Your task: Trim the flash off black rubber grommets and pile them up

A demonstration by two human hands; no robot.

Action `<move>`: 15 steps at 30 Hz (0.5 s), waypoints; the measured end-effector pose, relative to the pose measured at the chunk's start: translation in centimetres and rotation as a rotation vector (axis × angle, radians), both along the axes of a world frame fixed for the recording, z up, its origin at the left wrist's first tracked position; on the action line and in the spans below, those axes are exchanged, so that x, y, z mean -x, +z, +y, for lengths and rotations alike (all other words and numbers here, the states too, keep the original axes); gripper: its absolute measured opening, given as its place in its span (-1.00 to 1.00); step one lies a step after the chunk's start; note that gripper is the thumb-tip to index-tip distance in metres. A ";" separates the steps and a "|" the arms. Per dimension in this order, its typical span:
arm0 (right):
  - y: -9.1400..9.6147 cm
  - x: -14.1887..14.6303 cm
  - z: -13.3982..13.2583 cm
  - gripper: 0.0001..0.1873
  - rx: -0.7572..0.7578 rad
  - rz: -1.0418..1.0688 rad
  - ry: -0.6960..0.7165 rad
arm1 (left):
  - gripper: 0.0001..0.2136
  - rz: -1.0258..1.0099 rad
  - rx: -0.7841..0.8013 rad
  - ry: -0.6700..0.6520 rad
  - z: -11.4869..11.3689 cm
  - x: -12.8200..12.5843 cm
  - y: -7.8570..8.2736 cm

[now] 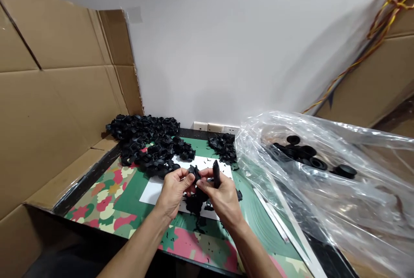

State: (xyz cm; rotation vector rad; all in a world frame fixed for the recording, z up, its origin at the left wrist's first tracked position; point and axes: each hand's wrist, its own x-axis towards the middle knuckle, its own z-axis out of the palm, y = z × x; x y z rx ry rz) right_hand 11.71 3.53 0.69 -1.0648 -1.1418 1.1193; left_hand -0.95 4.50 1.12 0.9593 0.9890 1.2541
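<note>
A small black rubber part (195,172) is pinched between the fingertips of the left hand (174,189) and the right hand (224,197), just above a white sheet (151,192) laid on a camouflage mat (106,200). A black tool (216,173) is also clamped upright in the closed right hand. Black scraps (194,205) are scattered beneath the hands. A heap of similar parts (150,144) is piled behind, and a clear bag (336,200) is spread to the right

Single head view, forward-down, close above left hand (173,191), right hand (224,199), table (129,192).
</note>
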 end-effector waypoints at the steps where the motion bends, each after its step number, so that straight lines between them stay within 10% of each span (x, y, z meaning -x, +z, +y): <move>1: -0.2 0.1 0.1 -0.70 0.019 0.033 -0.022 | -0.59 0.002 -0.002 0.019 -0.1 0.0 -0.1; 15: -1.0 0.3 0.9 -0.77 0.097 0.163 -0.062 | -0.62 0.103 -0.042 0.045 -0.7 0.1 -0.2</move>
